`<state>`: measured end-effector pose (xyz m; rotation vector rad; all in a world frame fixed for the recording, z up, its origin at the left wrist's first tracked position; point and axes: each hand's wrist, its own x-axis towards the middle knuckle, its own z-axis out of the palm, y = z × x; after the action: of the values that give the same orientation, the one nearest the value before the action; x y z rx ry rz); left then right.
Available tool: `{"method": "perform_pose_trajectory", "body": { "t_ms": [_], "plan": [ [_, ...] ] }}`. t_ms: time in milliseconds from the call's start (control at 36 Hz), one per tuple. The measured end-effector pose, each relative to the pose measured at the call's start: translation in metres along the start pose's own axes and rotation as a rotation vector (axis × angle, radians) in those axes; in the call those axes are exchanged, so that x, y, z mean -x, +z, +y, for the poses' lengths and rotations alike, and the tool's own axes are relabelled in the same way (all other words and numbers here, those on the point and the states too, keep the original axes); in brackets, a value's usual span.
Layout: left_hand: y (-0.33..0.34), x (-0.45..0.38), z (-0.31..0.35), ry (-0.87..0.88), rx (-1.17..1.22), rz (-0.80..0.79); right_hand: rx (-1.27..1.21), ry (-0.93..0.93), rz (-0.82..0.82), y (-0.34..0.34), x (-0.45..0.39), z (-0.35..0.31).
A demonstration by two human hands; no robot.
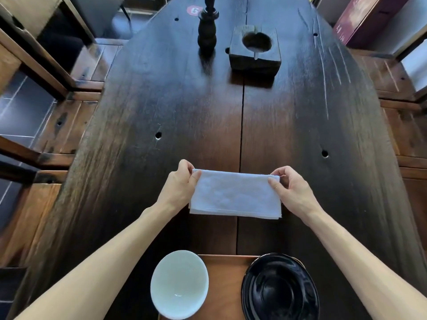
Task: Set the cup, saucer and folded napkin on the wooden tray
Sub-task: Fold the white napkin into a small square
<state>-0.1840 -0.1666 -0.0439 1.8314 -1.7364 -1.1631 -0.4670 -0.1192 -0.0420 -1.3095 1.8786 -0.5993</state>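
Folded white napkin (235,195) above table; cup (179,284), saucer (279,288) on tray (225,271).

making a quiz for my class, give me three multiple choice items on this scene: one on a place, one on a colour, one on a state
1. Where is the napkin?
A. in the cup
B. held above the table, beyond the tray
C. on the saucer

2. What colour is the saucer?
A. black
B. red
C. yellow

3. How do the hands hold the napkin?
A. one hand only
B. neither touches it
C. each pinches a far corner

Answers: B, it hangs past the tray; A, it is glossy black beside the white cup; C, the left hand and right hand each pinch a corner.
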Motion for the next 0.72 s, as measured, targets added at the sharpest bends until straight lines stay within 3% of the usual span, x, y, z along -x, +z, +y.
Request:
{"method": "perform_pose_trajectory", "body": {
  "t_ms": [167, 333, 444, 528, 611, 722],
  "plan": [
    [0.008, -0.01, 0.0, -0.057, -0.088, -0.039, 0.123, -0.026, 0.136, 0.016, -0.01, 0.003],
    [0.018, -0.004, 0.003, 0.015, -0.385, 0.027, 0.303, -0.115, 0.245, 0.021, -0.003, 0.008],
    [0.034, 0.011, -0.01, 0.375, -0.64, 0.146, 0.598, -0.377, 0.143, 0.031, 0.014, 0.011],
    [0.042, 0.018, -0.022, 0.586, -0.779, 0.024, 0.694, -0.435, 0.047, 0.04, 0.021, 0.019],
    [0.04, 0.02, -0.038, 0.544, -0.867, -0.142, 0.733, -0.347, -0.004, 0.037, 0.023, 0.029],
    [0.031, 0.019, -0.053, 0.512, -0.87, -0.214, 0.741, -0.36, -0.002, 0.031, 0.024, 0.032]
  ]
}}
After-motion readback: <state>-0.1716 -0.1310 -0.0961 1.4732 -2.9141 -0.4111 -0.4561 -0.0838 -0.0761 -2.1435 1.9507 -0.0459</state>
